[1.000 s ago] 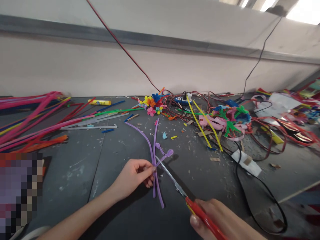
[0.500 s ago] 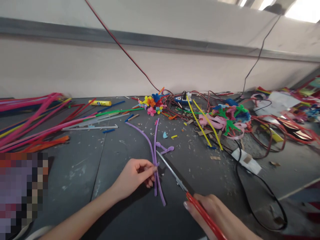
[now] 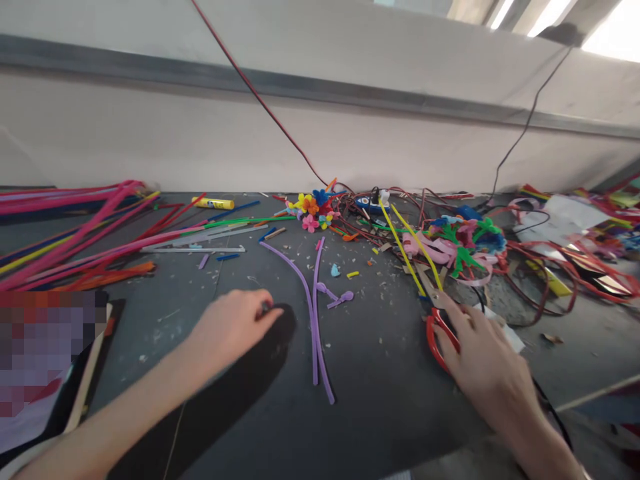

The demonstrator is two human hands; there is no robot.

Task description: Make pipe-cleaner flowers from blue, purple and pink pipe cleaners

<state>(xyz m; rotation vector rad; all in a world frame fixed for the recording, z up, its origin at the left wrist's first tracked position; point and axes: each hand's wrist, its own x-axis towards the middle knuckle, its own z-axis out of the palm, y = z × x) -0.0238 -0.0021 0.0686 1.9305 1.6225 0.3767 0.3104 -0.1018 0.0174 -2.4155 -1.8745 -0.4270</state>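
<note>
Curled fingers of the left hand [image 3: 233, 327] press together at the tips on something small and dark, too hidden to name, while the right hand [image 3: 487, 363] lies spread over red-handled scissors [image 3: 439, 340] at four o'clock. Purple pipe cleaners [image 3: 315, 327] lie free between the hands at twelve o'clock, long axis running near to far, upper ends splaying apart; small purple cut pieces [image 3: 341, 299] sit just beside them at their two o'clock. Bare dark tabletop [image 3: 380, 400] leaves open room around them, up to a tangle of red wires [image 3: 360, 230] near the wall [image 3: 300, 153] along the far edge.
</note>
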